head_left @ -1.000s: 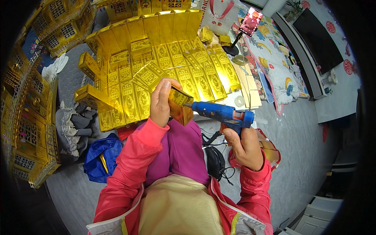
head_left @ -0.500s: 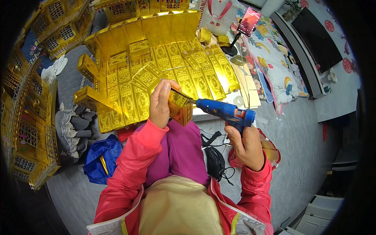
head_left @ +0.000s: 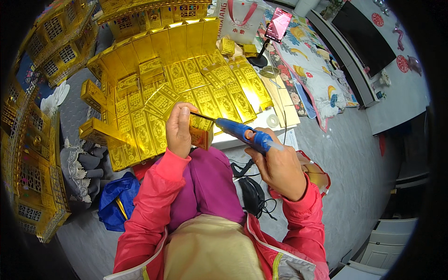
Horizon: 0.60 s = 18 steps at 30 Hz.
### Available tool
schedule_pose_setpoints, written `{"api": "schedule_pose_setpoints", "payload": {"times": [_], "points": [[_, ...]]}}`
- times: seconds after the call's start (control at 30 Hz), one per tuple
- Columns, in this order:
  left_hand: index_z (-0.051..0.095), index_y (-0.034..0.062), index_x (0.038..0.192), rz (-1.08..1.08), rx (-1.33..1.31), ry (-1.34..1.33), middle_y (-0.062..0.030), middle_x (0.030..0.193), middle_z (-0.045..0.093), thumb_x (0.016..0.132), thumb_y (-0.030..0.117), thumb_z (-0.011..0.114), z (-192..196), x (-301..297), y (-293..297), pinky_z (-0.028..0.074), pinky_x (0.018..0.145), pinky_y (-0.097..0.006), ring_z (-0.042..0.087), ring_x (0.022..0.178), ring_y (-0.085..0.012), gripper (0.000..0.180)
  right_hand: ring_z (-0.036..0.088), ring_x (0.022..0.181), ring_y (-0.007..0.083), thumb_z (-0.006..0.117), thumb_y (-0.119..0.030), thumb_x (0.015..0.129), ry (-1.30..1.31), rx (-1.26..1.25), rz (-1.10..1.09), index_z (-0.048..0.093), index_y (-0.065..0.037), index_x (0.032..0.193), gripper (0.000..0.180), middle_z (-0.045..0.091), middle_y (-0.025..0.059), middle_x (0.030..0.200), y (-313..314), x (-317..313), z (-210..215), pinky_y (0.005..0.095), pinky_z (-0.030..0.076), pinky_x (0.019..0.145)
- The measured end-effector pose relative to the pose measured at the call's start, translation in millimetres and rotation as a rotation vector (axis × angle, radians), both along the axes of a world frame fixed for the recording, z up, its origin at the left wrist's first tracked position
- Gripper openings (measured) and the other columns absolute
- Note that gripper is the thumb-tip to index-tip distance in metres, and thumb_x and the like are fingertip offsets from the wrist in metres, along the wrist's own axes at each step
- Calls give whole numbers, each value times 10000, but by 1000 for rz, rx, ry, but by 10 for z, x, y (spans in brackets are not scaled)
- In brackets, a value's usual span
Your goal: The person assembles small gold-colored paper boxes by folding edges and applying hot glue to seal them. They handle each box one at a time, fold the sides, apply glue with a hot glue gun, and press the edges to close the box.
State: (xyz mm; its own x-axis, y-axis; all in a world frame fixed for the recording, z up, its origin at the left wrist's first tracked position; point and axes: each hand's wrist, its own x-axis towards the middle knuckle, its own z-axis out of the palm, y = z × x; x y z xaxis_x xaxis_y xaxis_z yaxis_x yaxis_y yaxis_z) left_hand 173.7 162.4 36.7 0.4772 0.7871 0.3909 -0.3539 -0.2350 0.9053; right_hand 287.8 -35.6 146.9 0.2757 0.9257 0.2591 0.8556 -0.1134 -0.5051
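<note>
My left hand [head_left: 178, 129] grips a small gold foil box [head_left: 200, 131] above my lap, fingers wrapped over its left side. In my right hand [head_left: 281, 173] is a blue hot glue gun [head_left: 243, 132], its barrel pointing left. The gun's nozzle lies at the upper edge of the box; whether it touches cannot be made out. Just beyond my hands stands a gold foil structure [head_left: 140, 133], its floor laid with embossed gold panels and its back formed by a row of upright gold boxes [head_left: 175, 41]. Loose gold strips [head_left: 161, 101] lie on that floor.
Gold lattice-windowed models [head_left: 35, 163] crowd the left side. A phone on a stand [head_left: 278, 25] and a white paper bag [head_left: 238, 21] are at the back. A tape roll [head_left: 272, 121] lies right of the panels. Black cables [head_left: 255, 196] and a blue bag [head_left: 116, 200] are on the floor.
The glue gun has tilted and moved left, its nozzle now along the box's upper edge. My right hand has turned over more. The whole view has shifted slightly.
</note>
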Motion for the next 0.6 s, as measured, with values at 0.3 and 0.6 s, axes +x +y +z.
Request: {"api": "schedule_pose_setpoints", "payload": {"times": [0.3, 0.6], "points": [[559, 23, 1001, 233, 59, 38, -30, 935, 567, 1029, 215, 489, -473, 255, 210, 417, 836, -255, 511, 893, -110, 206, 651, 768, 344, 653, -142, 919, 324, 118, -389, 545, -9, 1199, 328, 645, 209, 920, 118, 340, -431, 384, 495, 662], [494, 16, 1144, 276, -22, 179, -93, 990, 574, 954, 239, 647, -1178, 648, 290, 445, 860, -311, 560, 913, -181, 331, 489, 572, 90, 704, -178, 879, 1193, 589, -439, 503, -64, 934, 238, 536, 2, 678, 1109, 380, -1580, 231, 396, 552]]}}
